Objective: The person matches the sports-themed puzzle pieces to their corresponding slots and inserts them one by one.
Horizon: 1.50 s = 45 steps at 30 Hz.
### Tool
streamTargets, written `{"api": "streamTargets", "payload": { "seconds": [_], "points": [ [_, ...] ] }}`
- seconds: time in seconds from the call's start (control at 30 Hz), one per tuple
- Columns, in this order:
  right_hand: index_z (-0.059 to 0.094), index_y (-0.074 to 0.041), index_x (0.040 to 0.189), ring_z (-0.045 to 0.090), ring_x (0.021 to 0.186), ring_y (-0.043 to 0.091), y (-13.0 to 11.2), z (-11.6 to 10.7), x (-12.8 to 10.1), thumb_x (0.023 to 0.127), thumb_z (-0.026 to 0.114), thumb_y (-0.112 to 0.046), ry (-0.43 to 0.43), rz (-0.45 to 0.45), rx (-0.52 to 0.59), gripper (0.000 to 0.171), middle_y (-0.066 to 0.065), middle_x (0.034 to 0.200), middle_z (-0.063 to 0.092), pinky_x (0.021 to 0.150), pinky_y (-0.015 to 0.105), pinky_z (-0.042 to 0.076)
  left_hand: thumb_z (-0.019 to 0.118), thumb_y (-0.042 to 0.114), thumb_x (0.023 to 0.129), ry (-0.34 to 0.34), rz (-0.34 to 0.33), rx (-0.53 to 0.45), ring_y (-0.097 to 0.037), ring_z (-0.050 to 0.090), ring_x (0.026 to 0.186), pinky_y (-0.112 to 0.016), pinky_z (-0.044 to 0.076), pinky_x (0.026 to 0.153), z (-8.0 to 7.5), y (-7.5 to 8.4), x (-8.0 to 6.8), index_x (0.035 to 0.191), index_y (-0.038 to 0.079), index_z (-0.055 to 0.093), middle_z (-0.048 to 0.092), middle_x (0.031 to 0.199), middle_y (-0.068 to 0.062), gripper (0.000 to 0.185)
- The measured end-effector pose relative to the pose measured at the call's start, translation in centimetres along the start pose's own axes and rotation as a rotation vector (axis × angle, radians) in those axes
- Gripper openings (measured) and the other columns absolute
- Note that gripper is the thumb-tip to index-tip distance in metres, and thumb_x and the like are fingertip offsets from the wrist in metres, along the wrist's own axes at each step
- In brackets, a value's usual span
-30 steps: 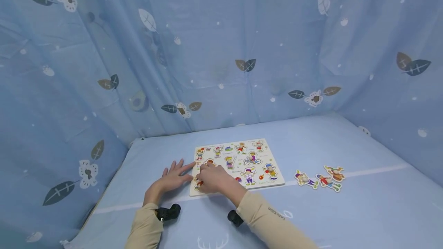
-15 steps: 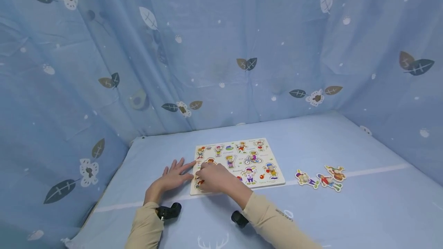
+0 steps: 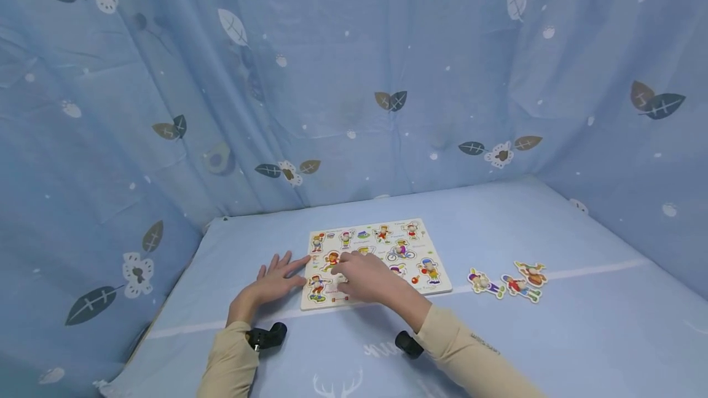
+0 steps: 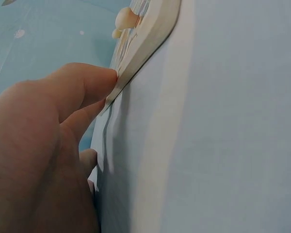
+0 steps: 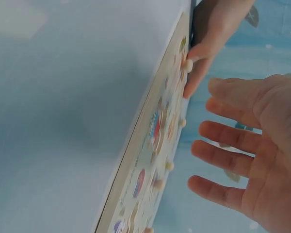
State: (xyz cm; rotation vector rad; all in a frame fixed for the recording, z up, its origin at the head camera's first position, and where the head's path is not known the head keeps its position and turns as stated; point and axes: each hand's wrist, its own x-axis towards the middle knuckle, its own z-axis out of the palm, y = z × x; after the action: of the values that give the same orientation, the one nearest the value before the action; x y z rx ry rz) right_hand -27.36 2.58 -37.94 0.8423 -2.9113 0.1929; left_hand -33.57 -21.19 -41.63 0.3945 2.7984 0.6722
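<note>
The puzzle board [image 3: 376, 257] lies flat at lower centre of the head view. Your left hand [image 3: 273, 281] rests flat beside its left edge, fingers straight, index tip touching the board's edge. Your right hand [image 3: 367, 278] hovers over the board's front half, fingers spread and relaxed, holding nothing. Three loose puzzle pieces [image 3: 509, 281] lie to the right of the board on the blue cloth [image 3: 553, 336].

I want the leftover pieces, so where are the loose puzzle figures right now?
In the head view, three loose puzzle figures lie on the blue sheet, right of the puzzle board, away from both hands.
</note>
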Motion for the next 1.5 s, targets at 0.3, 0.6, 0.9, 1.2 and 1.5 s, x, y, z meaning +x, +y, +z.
{"api": "streamTargets", "payload": {
  "seconds": [0.3, 0.6, 0.9, 1.2, 1.5],
  "points": [
    [0.072, -0.017, 0.121, 0.062, 0.111, 0.02, 1.8, -0.8, -1.3, 0.092, 0.07, -0.027, 0.042, -0.008, 0.058, 0.03, 0.001, 0.116, 0.066, 0.083, 0.041, 0.055, 0.055, 0.043, 0.093, 0.007, 0.003, -0.006, -0.049, -0.007, 0.148, -0.067, -0.006, 0.116, 0.1, -0.1, -0.1, 0.152, 0.02, 0.041, 0.009, 0.163, -0.025, 0.065],
    [0.07, -0.013, 0.122, 0.061, 0.112, 0.025, 5.6, -2.7, -3.5, 0.092, 0.071, -0.024, 0.061, 0.098, 0.175, 0.032, 0.006, 0.122, 0.064, 0.091, 0.044, 0.053, 0.054, 0.043, 0.095, 0.005, 0.002, 0.001, -0.046, -0.007, 0.149, -0.065, -0.006, 0.117, 0.1, -0.3, 0.3, 0.153, 0.022, 0.04, 0.008, 0.164, -0.024, 0.063],
    [0.068, -0.011, 0.125, 0.058, 0.121, 0.034, 9.7, -3.9, -6.3, 0.093, 0.069, -0.022, 0.06, 0.177, 0.164, 0.034, 0.013, 0.13, 0.061, 0.098, 0.054, 0.048, 0.054, 0.042, 0.094, 0.017, 0.002, 0.008, -0.046, -0.006, 0.149, -0.065, -0.005, 0.117, 0.1, -0.5, 0.2, 0.152, 0.022, 0.041, 0.009, 0.164, -0.024, 0.063],
    [0.068, -0.009, 0.125, 0.057, 0.12, 0.038, 13.9, -5.1, -9.5, 0.092, 0.07, -0.017, 0.058, 0.28, 0.156, 0.034, 0.016, 0.127, 0.062, 0.097, 0.059, 0.047, 0.053, 0.044, 0.094, 0.016, 0.001, 0.017, -0.046, -0.005, 0.149, -0.065, -0.005, 0.117, 0.2, -0.4, 0.4, 0.152, 0.023, 0.041, 0.01, 0.164, -0.023, 0.063],
    [0.073, -0.01, 0.11, 0.061, 0.109, 0.034, 16.7, -4.6, -12.9, 0.087, 0.076, -0.016, -0.019, 0.329, 0.187, 0.024, 0.011, 0.116, 0.065, 0.089, 0.053, 0.053, 0.055, 0.043, 0.094, 0.018, -0.003, 0.008, -0.047, -0.005, 0.149, -0.065, -0.004, 0.117, 0.1, -0.3, 0.2, 0.152, 0.023, 0.042, 0.01, 0.164, -0.023, 0.063]
  ]
}}
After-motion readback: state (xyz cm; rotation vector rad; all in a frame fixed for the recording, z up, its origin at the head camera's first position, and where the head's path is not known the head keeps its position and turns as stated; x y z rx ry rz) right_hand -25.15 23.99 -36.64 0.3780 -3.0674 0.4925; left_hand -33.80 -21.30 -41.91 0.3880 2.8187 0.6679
